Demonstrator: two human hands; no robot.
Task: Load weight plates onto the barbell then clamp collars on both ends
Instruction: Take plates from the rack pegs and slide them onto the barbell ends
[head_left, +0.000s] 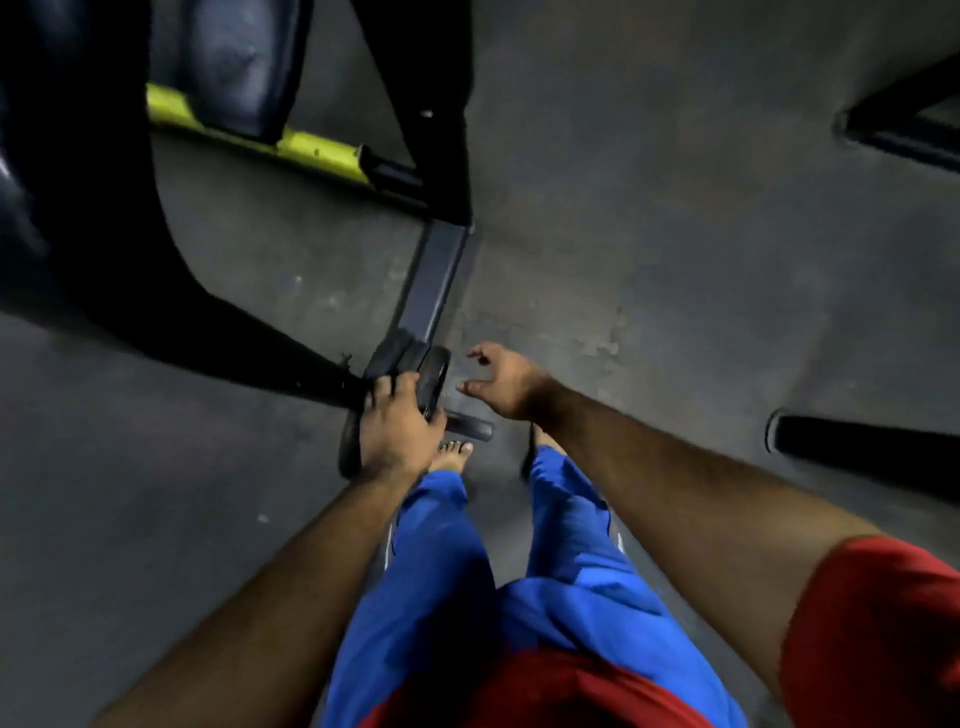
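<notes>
My left hand (397, 423) grips the rim of a small black weight plate (434, 378), held on edge low over the floor. Just behind it stand more dark plates (388, 358), leaning by the foot of a black frame. A short dark bar end (471, 427) pokes out to the right under my left hand; whether it is the barbell's sleeve or a storage peg, I cannot tell. My right hand (503, 385) hovers a little right of the small plate, fingers spread, touching nothing. A very large black curved shape (78, 223), possibly a big plate, fills the left.
A black frame upright (434, 280) rises from the plates toward a yellow crossbar (317, 148). A dark padded bench (234, 57) is at the top left. Black machine feet (862, 441) lie on the grey floor at right. My bare feet (454, 453) stand just below the plates.
</notes>
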